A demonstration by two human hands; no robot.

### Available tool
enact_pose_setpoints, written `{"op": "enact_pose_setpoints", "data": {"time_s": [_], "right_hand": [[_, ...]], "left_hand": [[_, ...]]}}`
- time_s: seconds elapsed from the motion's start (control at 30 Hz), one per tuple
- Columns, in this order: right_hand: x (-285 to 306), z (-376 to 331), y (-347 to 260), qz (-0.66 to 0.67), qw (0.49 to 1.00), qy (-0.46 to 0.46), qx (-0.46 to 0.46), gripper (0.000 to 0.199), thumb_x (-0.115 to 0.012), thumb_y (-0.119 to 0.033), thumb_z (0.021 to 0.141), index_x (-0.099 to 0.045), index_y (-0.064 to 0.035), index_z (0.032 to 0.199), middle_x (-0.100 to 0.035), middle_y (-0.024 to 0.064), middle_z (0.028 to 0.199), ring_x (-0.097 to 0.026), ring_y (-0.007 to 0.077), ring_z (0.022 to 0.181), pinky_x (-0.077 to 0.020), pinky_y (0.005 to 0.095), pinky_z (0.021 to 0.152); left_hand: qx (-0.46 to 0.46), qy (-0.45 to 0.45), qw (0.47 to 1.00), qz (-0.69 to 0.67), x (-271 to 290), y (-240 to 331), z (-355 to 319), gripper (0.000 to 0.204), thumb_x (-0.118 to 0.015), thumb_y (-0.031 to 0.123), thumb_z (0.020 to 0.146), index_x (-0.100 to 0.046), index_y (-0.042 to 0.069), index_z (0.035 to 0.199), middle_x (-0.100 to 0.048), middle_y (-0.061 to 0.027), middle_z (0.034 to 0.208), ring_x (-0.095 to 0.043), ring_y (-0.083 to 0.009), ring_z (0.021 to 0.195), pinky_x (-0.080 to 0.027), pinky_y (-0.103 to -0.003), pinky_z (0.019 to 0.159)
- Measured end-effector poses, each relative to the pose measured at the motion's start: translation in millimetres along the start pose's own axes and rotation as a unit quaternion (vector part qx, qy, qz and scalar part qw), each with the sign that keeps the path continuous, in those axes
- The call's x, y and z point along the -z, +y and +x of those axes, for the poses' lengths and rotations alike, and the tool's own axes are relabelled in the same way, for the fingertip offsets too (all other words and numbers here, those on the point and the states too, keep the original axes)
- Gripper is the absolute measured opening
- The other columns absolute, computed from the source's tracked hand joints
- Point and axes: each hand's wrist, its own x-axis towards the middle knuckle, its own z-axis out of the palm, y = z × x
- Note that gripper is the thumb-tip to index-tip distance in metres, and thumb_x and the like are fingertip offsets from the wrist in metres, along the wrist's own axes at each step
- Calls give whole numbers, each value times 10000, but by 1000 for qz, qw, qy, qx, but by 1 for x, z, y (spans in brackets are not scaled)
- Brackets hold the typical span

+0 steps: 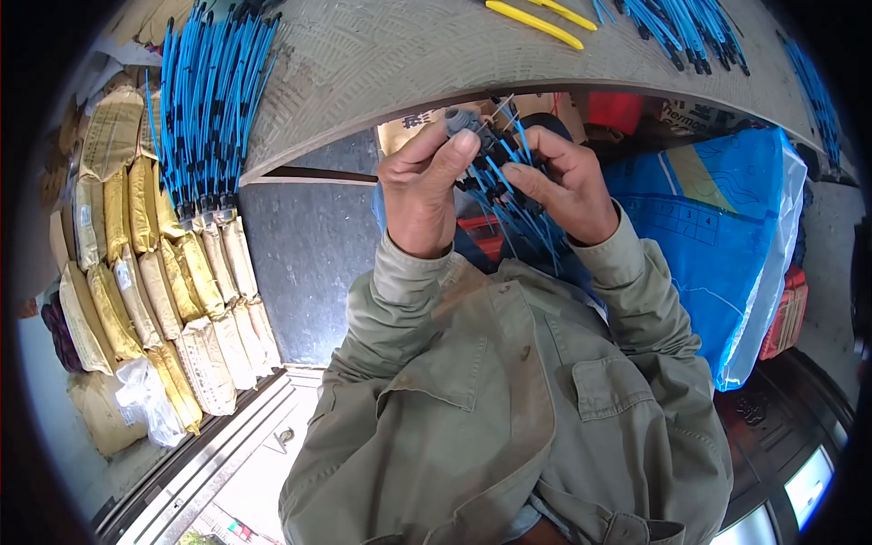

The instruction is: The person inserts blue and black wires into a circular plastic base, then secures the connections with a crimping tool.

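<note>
Bench (pixel 381 54), grey, curved edge, at 12 o'clock. Blue wire bundles with black ends (pixel 204 109) at 10 o'clock; more (pixel 681 27) at 1 o'clock. Yellow tool (pixel 534 24) at 12. Rows of tan packets (pixel 154 282) at 9. Blue plastic bag (pixel 727 236) at 3.

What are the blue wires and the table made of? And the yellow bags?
The blue wires in both hands look plastic-coated: smooth, bright, bendy, with black ends. The table seems bare wood or board: dull grey-brown with grain lines. The yellow bags look like woven plastic or paper sacks, matte and creased; I can't tell which.
</note>
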Motion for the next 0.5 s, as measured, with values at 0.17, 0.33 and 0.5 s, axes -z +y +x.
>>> {"op": "enact_pose_setpoints", "data": {"time_s": [0.17, 0.33, 0.5], "right_hand": [[-5, -3, -2, -65, 998, 3, 14, 127, -580, -108, 878, -543, -1, 939, -568, 15, 780, -508, 51, 735, -430, 212, 658], [-13, -8, 4, -139, 989, 37, 17, 144, -579, -118, 882, -539, 5, 946, -569, 23, 781, -501, 49, 740, -433, 221, 653], [-26, -8, 5, -155, 979, 107, 71, 131, -565, -102, 882, -539, 9, 946, -574, 65, 784, -543, 115, 692, -440, 254, 608]], "left_hand": [[12, 5, 1000, -8, -3, 5, -4, 249, -635, 113, 839, -619, -61, 1015, -630, -71, 955, -561, -112, 861, -433, -245, 802], [-19, -15, 1000, -9, 1, -1, -7, 247, -627, 116, 844, -614, -66, 1011, -634, -97, 982, -577, -138, 896, -441, -259, 824], [-48, 5, 999, -8, -1, -4, -10, 249, -614, 110, 851, -604, -84, 1007, -631, -112, 972, -575, -147, 882, -445, -266, 819]]}}
